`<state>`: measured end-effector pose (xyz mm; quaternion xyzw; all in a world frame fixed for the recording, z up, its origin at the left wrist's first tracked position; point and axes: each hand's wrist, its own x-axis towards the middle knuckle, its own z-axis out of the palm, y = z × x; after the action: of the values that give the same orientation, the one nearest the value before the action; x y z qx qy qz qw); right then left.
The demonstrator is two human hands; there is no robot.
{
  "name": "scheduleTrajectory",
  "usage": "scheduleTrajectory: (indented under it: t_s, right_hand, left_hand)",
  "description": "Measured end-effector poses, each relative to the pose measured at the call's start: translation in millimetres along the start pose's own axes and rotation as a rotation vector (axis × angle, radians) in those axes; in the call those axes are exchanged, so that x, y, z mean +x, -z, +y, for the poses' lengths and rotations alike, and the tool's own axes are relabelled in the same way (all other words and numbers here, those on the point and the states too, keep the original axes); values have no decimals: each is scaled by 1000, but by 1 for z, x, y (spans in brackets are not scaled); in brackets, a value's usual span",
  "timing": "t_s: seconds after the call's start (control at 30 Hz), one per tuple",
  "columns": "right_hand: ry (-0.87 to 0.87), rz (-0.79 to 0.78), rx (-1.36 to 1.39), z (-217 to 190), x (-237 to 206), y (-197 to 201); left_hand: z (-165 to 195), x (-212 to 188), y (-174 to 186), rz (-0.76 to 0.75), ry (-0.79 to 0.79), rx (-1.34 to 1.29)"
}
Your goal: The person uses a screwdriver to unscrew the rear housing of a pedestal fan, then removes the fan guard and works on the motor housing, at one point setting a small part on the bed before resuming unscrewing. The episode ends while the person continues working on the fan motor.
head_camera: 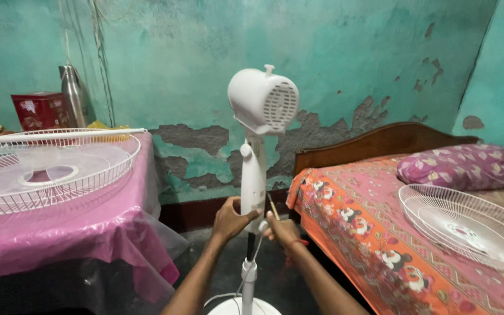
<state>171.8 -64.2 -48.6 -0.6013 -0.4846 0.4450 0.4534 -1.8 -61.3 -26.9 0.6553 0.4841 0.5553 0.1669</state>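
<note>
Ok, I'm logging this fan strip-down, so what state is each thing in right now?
Pedestal fan: upright, grilles and blades off, motor housing bare.
Left hand: gripping the fan's neck.
Right hand: at the neck, holding a thin tool.
Grille on the table: detached, lying dished side up on the pink cover.
Grille on the bed: detached, lying dished side up.
Pillow: lying at the head of the bed.

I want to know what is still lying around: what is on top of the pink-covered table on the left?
On the pink-covered table lies a white wire fan guard with a white tube across it. Behind stand a red box and a steel flask. The tabletop is hidden by the plastic.
</note>
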Motion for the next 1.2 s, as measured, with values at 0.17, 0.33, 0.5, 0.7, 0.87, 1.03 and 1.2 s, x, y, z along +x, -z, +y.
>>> scheduleTrajectory:
  t_s: [0.17,0.33,0.5,0.7,0.87,1.03,1.2]
  right_hand:
    - [637,118,334,-63,-9,41]
    - [600,145,242,-134,-68,84]
    - [529,101,233,-140,-96,94]
    - [447,95,332,-136,-74,108]
    - [535,217,358,-129,-65,115]
    - [482,327,247,-123,-64,111]
    - [552,315,335,-135,-69,95]
  left_hand:
    - [43,63,8,-158,-187,-332]
    - [67,94,14,-623,175,-766]
    - [61,89,3,-254,-37,-576]
    - [88,70,-38,223,119,-277]
    - [121,43,-68,540,283,-177]
    - [120,35,-73,604,344,-198]
    - [90,69,-36,128,-30,-373]
